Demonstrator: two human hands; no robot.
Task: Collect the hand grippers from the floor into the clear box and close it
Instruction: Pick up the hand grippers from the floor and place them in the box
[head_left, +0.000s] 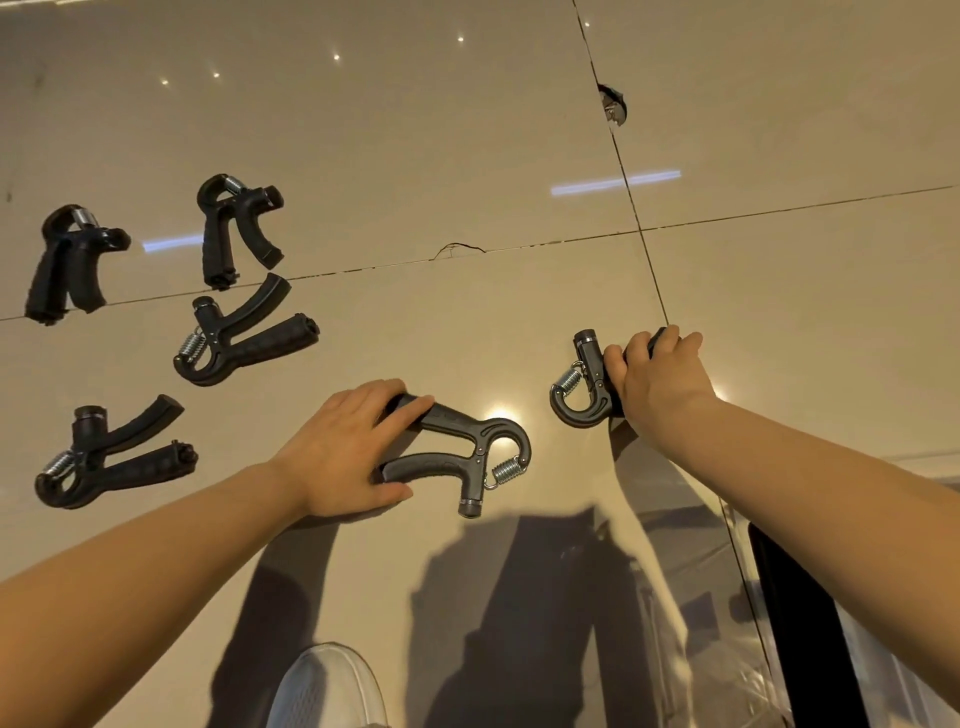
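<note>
The left hand (343, 452) spans both handles of a hand gripper (467, 452) at frame centre, fingers and thumb curled round them. The right hand (660, 379) clasps another (582, 389) at centre right, likely taking two per trip. Four more (244, 332) lie at left on the floor (415, 156); the clear box (883, 649) sits lower right.

The right hand (657, 382) covers both handles of one hand gripper (584, 387), so only its spring end shows. The clear box (852, 623) is cut off by the right and bottom edges, as is a white shoe (327, 691) below.
</note>
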